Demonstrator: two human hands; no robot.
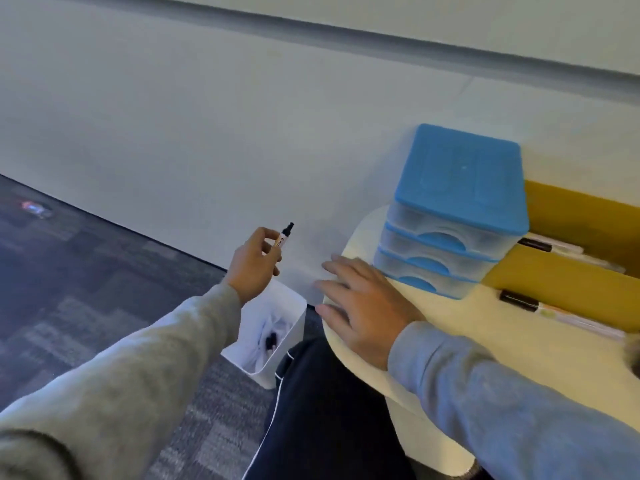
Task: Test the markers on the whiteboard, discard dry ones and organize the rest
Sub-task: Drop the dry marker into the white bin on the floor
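Left sleeve [114, 368] nearest | left hand [251, 265] pinches uncapped marker [284, 235], tip up, near whiteboard [173, 133], above bin [273, 327] | right hand [360, 310] flat, fingers spread, on tabletop [485, 341] rounded edge, just beside drawers [453, 216] | two markers [519, 301] lie right of drawers | carpet [69, 271] open on the left.

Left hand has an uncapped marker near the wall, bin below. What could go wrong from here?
1. The marker has its tip bare, and the left hand pinches it only at the fingertips: it may slip, or mark the whiteboard wall where not wanted.
2. The white bin is small and sits partly under the wrist: a dropped marker could miss it and land on the carpet.
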